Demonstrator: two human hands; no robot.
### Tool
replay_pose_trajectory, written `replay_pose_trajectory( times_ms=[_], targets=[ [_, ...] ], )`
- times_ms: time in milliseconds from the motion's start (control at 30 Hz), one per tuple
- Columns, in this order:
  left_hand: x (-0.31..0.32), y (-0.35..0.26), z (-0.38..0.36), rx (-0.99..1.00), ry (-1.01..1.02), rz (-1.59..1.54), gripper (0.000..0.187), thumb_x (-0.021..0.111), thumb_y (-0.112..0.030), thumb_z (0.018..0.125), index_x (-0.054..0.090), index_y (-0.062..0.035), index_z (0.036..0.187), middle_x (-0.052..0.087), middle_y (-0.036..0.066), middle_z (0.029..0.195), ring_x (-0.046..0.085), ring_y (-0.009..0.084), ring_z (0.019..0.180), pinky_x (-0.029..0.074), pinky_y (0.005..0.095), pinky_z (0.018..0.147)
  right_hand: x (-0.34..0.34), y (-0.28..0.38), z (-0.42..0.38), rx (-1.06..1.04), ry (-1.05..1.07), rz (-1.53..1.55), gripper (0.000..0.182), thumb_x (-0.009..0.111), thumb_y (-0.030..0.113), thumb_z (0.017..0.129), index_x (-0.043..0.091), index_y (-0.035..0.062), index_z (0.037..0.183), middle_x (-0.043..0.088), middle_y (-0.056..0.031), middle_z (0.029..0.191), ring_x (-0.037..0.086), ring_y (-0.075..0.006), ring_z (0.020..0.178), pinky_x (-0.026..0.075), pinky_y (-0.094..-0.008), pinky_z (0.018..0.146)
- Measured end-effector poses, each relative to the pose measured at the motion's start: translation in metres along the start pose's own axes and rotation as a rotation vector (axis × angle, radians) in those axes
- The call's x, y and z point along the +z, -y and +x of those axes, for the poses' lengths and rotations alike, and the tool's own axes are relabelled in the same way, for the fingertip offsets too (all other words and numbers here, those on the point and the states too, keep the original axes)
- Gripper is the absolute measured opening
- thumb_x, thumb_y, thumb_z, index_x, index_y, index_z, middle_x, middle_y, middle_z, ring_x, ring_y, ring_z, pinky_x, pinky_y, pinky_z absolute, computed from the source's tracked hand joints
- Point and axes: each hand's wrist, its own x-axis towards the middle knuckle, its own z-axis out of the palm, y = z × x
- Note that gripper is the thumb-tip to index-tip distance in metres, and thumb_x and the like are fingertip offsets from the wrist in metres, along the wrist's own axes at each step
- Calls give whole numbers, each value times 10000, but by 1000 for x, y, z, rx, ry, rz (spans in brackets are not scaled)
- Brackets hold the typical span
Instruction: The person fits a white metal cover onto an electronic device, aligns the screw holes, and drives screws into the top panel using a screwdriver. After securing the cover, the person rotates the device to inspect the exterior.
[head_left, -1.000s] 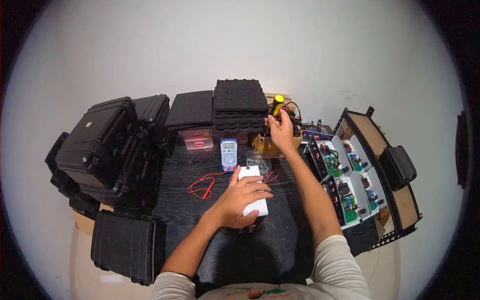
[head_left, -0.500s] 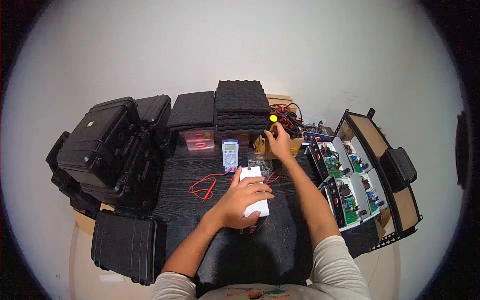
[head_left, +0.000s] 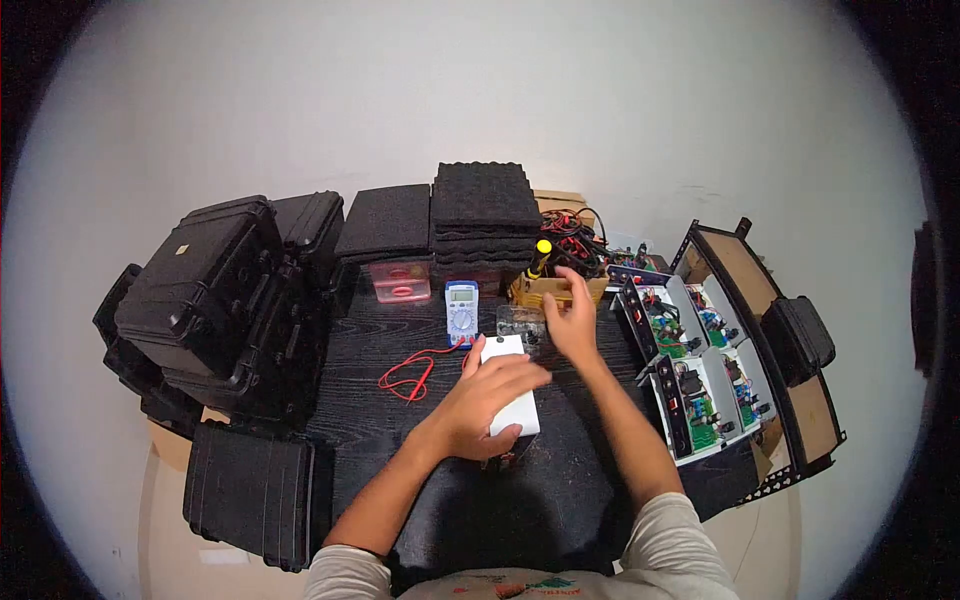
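Note:
A white box-shaped unit (head_left: 517, 412) with dark lower sides stands on the black table in front of me. My left hand (head_left: 480, 402) lies across its top, fingers stretched out and thumb apart. Beyond the box, my right hand (head_left: 574, 322) hovers open, its fingers apart and nothing visible in them. A screwdriver with a yellow-and-black handle (head_left: 541, 257) stands upright in a cardboard box (head_left: 560, 290), just past my right fingers. Left of that, a blue-and-white multimeter (head_left: 461, 312) lies face up, its red test lead (head_left: 408, 378) looped on the table. A clear plastic bag or tray (head_left: 520, 322) sits between them.
Stacked black hard cases (head_left: 200, 290) line the left side, with another case (head_left: 255, 490) nearer me. Black foam sheets (head_left: 484, 205) sit at the back over clear red-marked boxes (head_left: 402, 282). Open white housings with circuit boards (head_left: 700, 370) and a black rack (head_left: 790, 370) occupy the right.
My right hand has let go of the yellow screwdriver handle and moved down and right, toward me. The screwdriver stays standing in the cardboard box. My left hand remains on the white unit.

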Motion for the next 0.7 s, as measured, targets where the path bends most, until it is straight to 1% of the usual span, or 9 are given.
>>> replay_pose_trajectory(
  times_ms=[100, 200, 267, 300, 400, 433, 533, 667, 700],
  targets=[
    [22, 12, -5, 100, -322, -28, 996, 647, -479, 923, 177, -5, 1662, 171, 319, 1707, 137, 510, 1592, 39, 679, 1259, -26, 35, -40, 142, 137, 173, 476, 684, 68, 966, 556, 5, 1419, 628, -136, 1357, 652, -236, 1168, 545, -329, 919],
    [35, 12, -4, 7, -323, -144, 1285, 672, -606, 895, -149, 48, 1635, -170, 404, 1676, -116, 548, 1586, 5, 642, 1270, -48, 57, -74, 293, 294, 411, 489, 656, 134, 1022, 514, 15, 1474, 610, -111, 1394, 630, -200, 1208, 536, -306, 932],
    [30, 11, -4, -2, -268, -212, 1433, 771, -605, 816, -223, 63, 1603, -212, 406, 1664, -152, 533, 1583, 11, 620, 1281, -60, 63, -92, 319, 325, 536, 508, 635, 179, 1051, 480, 13, 1505, 593, -109, 1426, 624, -199, 1224, 536, -311, 944],
    [28, 10, -6, -10, -241, -244, 1509, 821, -604, 777, -260, 71, 1587, -233, 407, 1657, -169, 525, 1582, 14, 608, 1286, -68, 67, -98, 310, 340, 560, 537, 612, 213, 1067, 439, 2, 1530, 561, -133, 1474, 619, -231, 1260, 527, -325, 980],
    [33, 15, -17, -105, -103, -171, 1650, 949, -541, 660, -273, 96, 1567, -211, 400, 1667, -163, 529, 1580, 36, 594, 1295, -79, 59, -122, 326, 326, 602, 549, 601, 225, 1074, 424, -6, 1540, 533, -153, 1508, 603, -253, 1303, 516, -353, 1021],
    [35, 15, -19, -132, -71, -150, 1664, 968, -521, 639, -266, 86, 1575, -208, 401, 1667, -150, 534, 1580, 48, 596, 1295, -82, 57, -131, 395, 358, 637, 579, 592, 238, 1081, 390, 0, 1568, 507, -168, 1545, 580, -269, 1344, 506, -382, 1050],
    [40, 12, -22, -203, 14, -96, 1684, 1008, -481, 595, -229, 52, 1605, -189, 405, 1668, -99, 550, 1581, 91, 601, 1294, -85, 59, -150, 426, 384, 663, 613, 588, 244, 1084, 349, 9, 1598, 478, -186, 1580, 565, -267, 1360, 500, -392, 1063],
    [63, 25, -28, -186, 10, -29, 1612, 1011, -482, 584, -87, -1, 1662, -99, 409, 1678, 36, 573, 1576, 179, 606, 1278, -83, 57, -159, 382, 352, 729, 662, 530, 244, 1107, 249, -24, 1643, 427, -192, 1631, 469, -293, 1467, 377, -403, 1201],
    [71, 30, -27, -160, -13, -3, 1589, 1013, -481, 580, -37, -15, 1677, -66, 406, 1683, 78, 577, 1573, 206, 607, 1272, -84, 53, -164, 379, 347, 667, 662, 521, 220, 1110, 234, -43, 1646, 407, -189, 1647, 414, -280, 1513, 301, -388, 1248]
  ],
)
